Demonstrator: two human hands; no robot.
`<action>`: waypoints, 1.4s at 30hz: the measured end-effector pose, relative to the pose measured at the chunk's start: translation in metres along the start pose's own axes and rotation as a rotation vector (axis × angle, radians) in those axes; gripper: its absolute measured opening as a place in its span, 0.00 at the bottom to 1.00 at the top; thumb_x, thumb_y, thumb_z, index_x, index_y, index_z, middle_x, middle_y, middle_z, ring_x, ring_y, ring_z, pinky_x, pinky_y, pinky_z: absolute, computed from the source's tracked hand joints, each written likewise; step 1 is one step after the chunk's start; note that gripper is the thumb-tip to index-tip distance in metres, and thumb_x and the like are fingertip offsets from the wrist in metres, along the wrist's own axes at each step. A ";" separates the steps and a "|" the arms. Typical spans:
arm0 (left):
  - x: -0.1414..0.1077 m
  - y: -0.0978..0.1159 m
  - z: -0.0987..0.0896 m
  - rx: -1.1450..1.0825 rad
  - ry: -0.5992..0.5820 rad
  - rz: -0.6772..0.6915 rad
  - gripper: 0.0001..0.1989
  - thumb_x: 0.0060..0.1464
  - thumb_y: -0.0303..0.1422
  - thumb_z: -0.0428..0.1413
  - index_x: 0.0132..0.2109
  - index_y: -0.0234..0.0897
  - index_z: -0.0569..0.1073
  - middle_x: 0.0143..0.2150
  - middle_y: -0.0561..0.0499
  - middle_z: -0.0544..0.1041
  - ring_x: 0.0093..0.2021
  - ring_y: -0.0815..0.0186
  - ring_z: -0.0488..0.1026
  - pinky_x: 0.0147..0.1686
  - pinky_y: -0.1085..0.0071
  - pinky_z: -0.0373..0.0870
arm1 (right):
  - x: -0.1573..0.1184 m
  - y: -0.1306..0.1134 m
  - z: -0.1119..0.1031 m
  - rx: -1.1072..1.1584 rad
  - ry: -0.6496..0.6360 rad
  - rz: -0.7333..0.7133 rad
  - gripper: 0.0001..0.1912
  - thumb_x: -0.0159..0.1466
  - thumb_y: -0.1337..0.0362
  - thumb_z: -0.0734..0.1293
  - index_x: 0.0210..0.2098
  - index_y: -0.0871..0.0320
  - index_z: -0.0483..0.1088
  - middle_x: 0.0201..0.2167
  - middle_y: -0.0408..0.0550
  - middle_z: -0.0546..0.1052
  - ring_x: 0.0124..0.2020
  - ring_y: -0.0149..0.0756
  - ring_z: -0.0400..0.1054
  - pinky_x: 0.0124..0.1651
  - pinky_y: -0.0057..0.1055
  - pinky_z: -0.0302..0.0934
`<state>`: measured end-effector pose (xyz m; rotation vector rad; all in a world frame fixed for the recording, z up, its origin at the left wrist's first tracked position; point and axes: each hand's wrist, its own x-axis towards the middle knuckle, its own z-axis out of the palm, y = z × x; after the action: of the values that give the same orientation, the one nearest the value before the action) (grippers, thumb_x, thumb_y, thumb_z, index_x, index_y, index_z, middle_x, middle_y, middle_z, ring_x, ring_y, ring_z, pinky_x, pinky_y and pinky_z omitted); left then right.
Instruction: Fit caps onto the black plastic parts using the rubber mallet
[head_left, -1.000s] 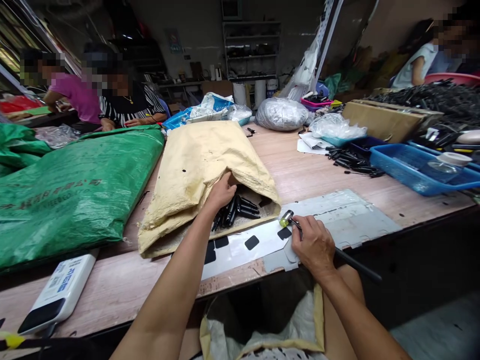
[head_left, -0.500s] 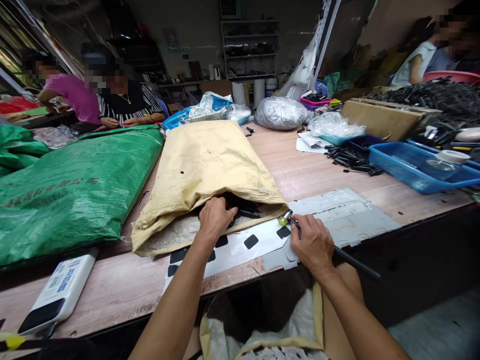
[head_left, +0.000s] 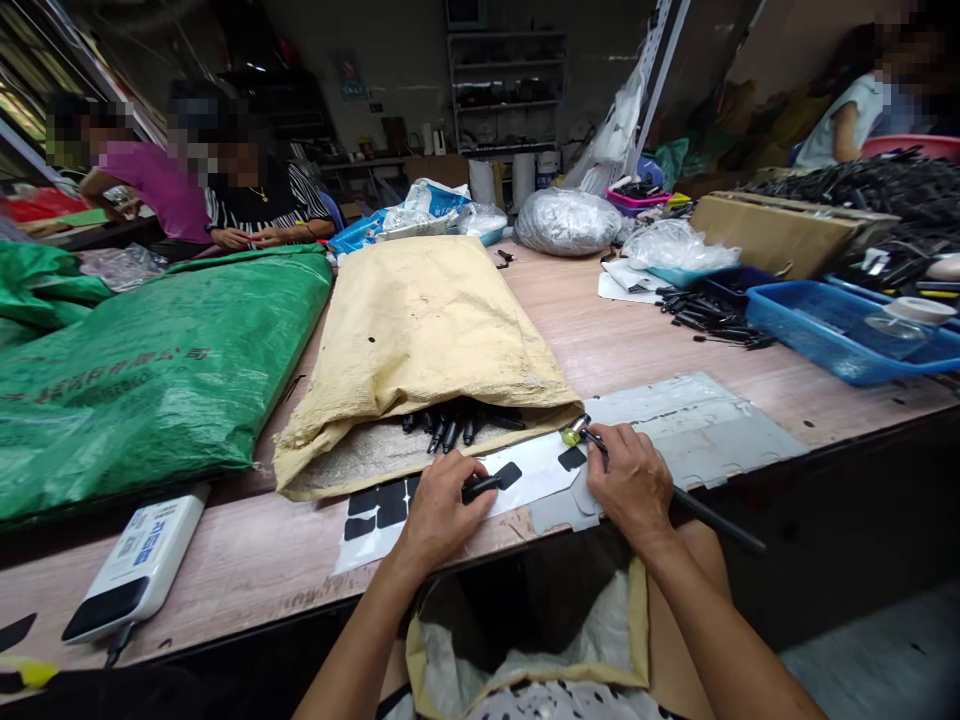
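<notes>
My left hand [head_left: 444, 505] is closed around a black pen-like part [head_left: 481, 487], just in front of the yellow sack's mouth. More black parts [head_left: 448, 428] poke out of the open yellow sack [head_left: 435, 320], which lies flat on the table. My right hand [head_left: 632, 485] grips a small hammer [head_left: 720, 522] by its black handle. The hammer's shiny metal head with a yellow-green end rests near the sack's right corner. Under the hands lies a white sheet [head_left: 536, 487] with black rounded patches. Below the table edge, another sack [head_left: 640, 625] gapes open at my lap.
A green sack [head_left: 157, 370] and a white power bank [head_left: 142, 565] lie to the left. At right are a blue tray [head_left: 810, 335], a pile of black parts [head_left: 716, 315] and a cardboard box [head_left: 772, 235]. Other people sit across the table and at far right.
My left hand has come out of the yellow sack's mouth toward me, now with a black pen-like part in it. The right hand with the hammer has stayed nearly still.
</notes>
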<state>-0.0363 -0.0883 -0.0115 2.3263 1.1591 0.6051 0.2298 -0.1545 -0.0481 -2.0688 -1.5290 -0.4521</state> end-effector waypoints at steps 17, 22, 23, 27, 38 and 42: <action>-0.005 -0.009 0.008 -0.140 0.045 -0.015 0.08 0.52 0.32 0.65 0.40 0.40 0.79 0.38 0.51 0.78 0.43 0.60 0.71 0.46 0.64 0.65 | -0.015 -0.070 -0.045 0.657 -0.139 -0.098 0.13 0.71 0.65 0.61 0.50 0.53 0.73 0.42 0.51 0.78 0.44 0.41 0.73 0.48 0.36 0.67; -0.004 -0.011 0.011 -0.126 0.046 -0.016 0.08 0.54 0.33 0.65 0.42 0.41 0.79 0.38 0.50 0.77 0.43 0.60 0.71 0.45 0.65 0.65 | -0.020 -0.084 -0.038 0.654 -0.175 -0.173 0.13 0.71 0.67 0.59 0.50 0.54 0.73 0.40 0.50 0.78 0.41 0.39 0.73 0.46 0.36 0.68; -0.004 -0.011 0.011 -0.119 0.045 -0.016 0.08 0.54 0.33 0.64 0.42 0.41 0.79 0.37 0.51 0.76 0.43 0.60 0.71 0.45 0.66 0.64 | -0.020 -0.086 -0.038 0.657 -0.166 -0.191 0.13 0.71 0.67 0.59 0.50 0.54 0.72 0.40 0.50 0.78 0.41 0.39 0.73 0.46 0.36 0.68; -0.004 -0.011 0.009 -0.101 0.033 -0.002 0.04 0.55 0.33 0.63 0.39 0.40 0.80 0.35 0.51 0.73 0.42 0.61 0.69 0.44 0.66 0.64 | -0.022 -0.094 -0.040 0.670 -0.080 -0.285 0.15 0.70 0.70 0.61 0.55 0.55 0.70 0.42 0.51 0.78 0.44 0.39 0.72 0.47 0.36 0.67; -0.005 -0.012 0.010 -0.151 0.048 0.011 0.12 0.53 0.28 0.61 0.44 0.42 0.82 0.37 0.51 0.75 0.42 0.61 0.70 0.47 0.65 0.64 | -0.023 -0.087 -0.035 0.559 -0.104 -0.272 0.16 0.72 0.69 0.60 0.56 0.55 0.71 0.41 0.50 0.77 0.43 0.40 0.72 0.48 0.36 0.66; -0.005 -0.013 0.011 -0.164 0.053 0.012 0.12 0.53 0.28 0.61 0.44 0.42 0.83 0.36 0.51 0.76 0.41 0.61 0.70 0.47 0.64 0.64 | -0.026 -0.085 -0.036 0.541 -0.103 -0.279 0.16 0.72 0.69 0.59 0.56 0.54 0.71 0.41 0.50 0.77 0.44 0.40 0.72 0.48 0.36 0.66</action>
<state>-0.0410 -0.0877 -0.0284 2.1918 1.0769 0.7417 0.1426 -0.1763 -0.0155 -1.4903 -1.7721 -0.0148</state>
